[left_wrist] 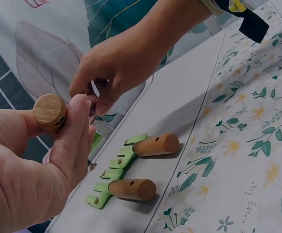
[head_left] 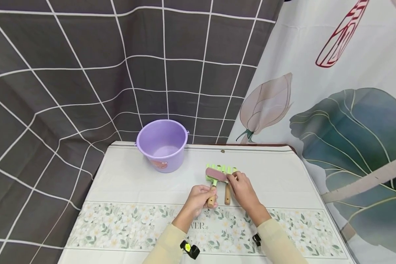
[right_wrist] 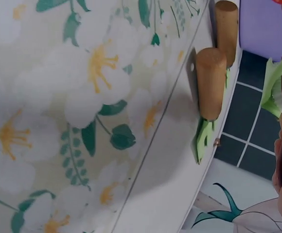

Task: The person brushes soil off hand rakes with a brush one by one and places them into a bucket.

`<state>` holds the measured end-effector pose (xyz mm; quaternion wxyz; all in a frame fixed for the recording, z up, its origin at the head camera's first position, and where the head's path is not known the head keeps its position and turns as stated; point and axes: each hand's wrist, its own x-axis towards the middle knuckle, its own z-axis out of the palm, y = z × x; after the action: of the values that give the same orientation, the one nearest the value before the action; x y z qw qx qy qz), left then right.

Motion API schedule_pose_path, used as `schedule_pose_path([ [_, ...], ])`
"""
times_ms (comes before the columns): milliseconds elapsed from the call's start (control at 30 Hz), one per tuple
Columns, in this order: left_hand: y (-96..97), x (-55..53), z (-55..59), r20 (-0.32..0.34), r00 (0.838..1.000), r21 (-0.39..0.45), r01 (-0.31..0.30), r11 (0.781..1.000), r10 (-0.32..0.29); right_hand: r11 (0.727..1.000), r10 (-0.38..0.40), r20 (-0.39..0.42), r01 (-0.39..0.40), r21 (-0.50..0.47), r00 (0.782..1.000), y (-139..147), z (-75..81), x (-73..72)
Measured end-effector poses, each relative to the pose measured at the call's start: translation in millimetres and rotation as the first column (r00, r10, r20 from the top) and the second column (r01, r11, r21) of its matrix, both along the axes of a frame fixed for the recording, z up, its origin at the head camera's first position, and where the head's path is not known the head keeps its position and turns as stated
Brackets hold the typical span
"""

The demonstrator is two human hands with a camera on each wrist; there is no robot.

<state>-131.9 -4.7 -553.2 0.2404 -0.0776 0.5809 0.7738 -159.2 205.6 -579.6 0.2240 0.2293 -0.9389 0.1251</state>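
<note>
Green tool [head_left: 214, 183], partly covered: left grip [head_left: 198, 198] clasps it, right grip [head_left: 243, 189] pinches apparent brush [head_left: 216, 174].

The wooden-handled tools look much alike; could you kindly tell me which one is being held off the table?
It is the tool gripped in the left hand; the other two tools lie side by side on the table.
</note>
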Motion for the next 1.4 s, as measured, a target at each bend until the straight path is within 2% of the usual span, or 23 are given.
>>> schedule_pose_path([
  [200, -0.5, -0.8, -0.2, 0.006, 1.000, 0.025, -0.002, 1.000, 0.002, 0.999, -0.004, -0.072, 0.001, -0.048, 0.997, 3.0, 3.3, -8.4],
  [367, -1.5, -1.0, -0.9, 0.009, 1.000, 0.022, -0.004, 1.000, 0.004, 0.996, -0.074, -0.007, 0.073, -0.053, 0.997, 5.4, 8.4, -11.7],
  [500, -2.6, -1.3, -1.4, 0.007, 1.000, 0.023, 0.000, 1.000, 0.000, 0.989, -0.112, 0.040, 0.115, -0.092, 0.993, 9.9, 14.6, -10.9],
  [567, -3.5, -1.3, -1.6, 0.003, 1.000, 0.030, -0.001, 1.000, 0.001, 0.989, -0.098, 0.031, 0.101, -0.111, 0.995, 13.1, 16.2, -9.3],
  [667, -5.1, -1.4, -1.8, -0.003, 1.000, 0.034, -0.005, 0.999, 0.005, 0.993, -0.030, -0.014, 0.028, -0.112, 0.999, 17.7, 14.7, -6.0],
  [767, -6.0, -2.1, -1.4, -0.005, 1.000, 0.033, -0.009, 0.999, 0.009, 0.995, 0.050, -0.053, -0.055, -0.088, 0.997, 21.6, 8.9, -3.0],
  [867, -6.4, -2.6, -0.4, -0.008, 1.000, 0.036, -0.006, 0.999, 0.006, 0.994, 0.085, -0.057, -0.089, -0.061, 0.995, 24.6, 1.6, -0.4],
  [1133, -6.6, -2.2, -0.1, 0.000, 1.000, 0.039, -0.002, 0.999, 0.002, 0.999, 0.031, 0.017, -0.030, -0.018, 0.999, 30.9, -8.4, 5.4],
  [1400, -6.0, -1.2, 0.7, -0.005, 1.000, 0.030, -0.013, 0.999, 0.013, 1.000, 0.006, -0.015, -0.006, -0.015, 1.000, 30.4, -7.4, 2.0],
])
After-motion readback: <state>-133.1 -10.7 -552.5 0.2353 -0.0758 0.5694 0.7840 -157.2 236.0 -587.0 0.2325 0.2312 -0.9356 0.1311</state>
